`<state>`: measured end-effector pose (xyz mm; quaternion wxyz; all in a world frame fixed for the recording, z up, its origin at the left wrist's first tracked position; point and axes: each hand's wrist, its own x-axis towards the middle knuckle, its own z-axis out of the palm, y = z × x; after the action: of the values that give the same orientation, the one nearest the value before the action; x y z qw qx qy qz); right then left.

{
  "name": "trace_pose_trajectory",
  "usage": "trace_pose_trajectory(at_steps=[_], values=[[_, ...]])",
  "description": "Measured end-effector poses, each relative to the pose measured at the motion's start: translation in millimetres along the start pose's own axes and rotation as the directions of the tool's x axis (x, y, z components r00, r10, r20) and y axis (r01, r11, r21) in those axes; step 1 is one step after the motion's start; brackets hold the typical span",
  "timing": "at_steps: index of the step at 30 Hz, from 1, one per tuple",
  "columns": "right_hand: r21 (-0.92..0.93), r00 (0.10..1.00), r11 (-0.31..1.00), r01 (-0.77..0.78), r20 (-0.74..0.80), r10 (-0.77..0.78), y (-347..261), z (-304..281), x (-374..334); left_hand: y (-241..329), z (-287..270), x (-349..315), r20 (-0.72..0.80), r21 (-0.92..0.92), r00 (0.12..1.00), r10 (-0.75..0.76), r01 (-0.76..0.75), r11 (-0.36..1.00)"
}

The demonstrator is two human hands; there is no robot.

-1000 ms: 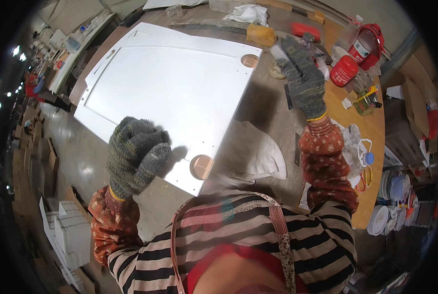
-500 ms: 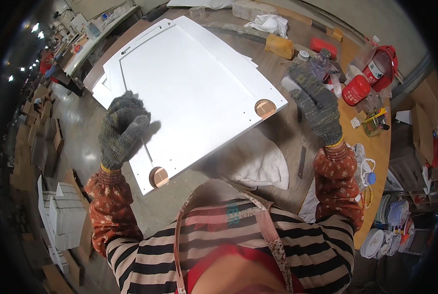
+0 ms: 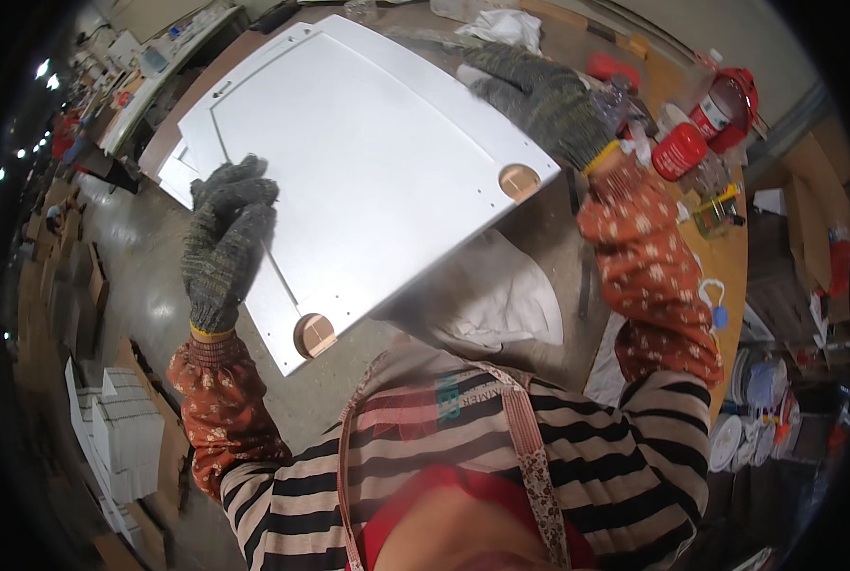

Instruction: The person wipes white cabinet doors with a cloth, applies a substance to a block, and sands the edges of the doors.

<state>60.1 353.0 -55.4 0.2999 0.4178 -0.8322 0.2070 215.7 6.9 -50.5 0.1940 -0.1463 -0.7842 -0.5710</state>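
Note:
A large white panel (image 3: 377, 181) with a curved top, a grooved border and two round brown-lined cutouts lies in front of me. My left hand (image 3: 227, 238), in a grey-green knitted glove, is at the panel's left edge. Its fingers are bent over the surface; its grip underneath is hidden. My right hand (image 3: 539, 100), gloved alike, reaches along the panel's far right edge. It is closed on a small whitish pad (image 3: 471, 74), mostly covered by the glove. Beneath the panel, corners of another white panel (image 3: 177, 173) stick out at the left.
A white cloth (image 3: 515, 295) hangs below the panel's near edge. Right of me, a wooden surface bears a red jar (image 3: 679, 152), a red bucket (image 3: 730, 105) and a glass jar with a yellow-handled brush (image 3: 715, 217). White stacked pieces (image 3: 125, 433) stand at left; a white rag (image 3: 503, 30) lies behind.
My right hand has swung forward and left to the panel's far right edge with the whitish pad. My left hand has shifted slightly, its fingers reaching farther up the panel.

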Motion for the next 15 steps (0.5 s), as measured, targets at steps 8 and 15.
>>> trace_pose_trajectory(at_steps=[8, 15], values=[[-0.667, 0.945, 0.725, -0.171, 0.097, 0.312, 18.1, 14.4, -106.9, -11.9, 0.6, -0.2, -0.102, -0.126, 0.995, -0.001, -0.012, 0.992], [-0.174, 0.579, 0.980, -0.092, 0.792, 0.195, -135.4, 21.5, -89.7, -23.9, 6.8, -0.3, -0.101, -0.404, 0.995, 0.016, -0.055, 0.913]])
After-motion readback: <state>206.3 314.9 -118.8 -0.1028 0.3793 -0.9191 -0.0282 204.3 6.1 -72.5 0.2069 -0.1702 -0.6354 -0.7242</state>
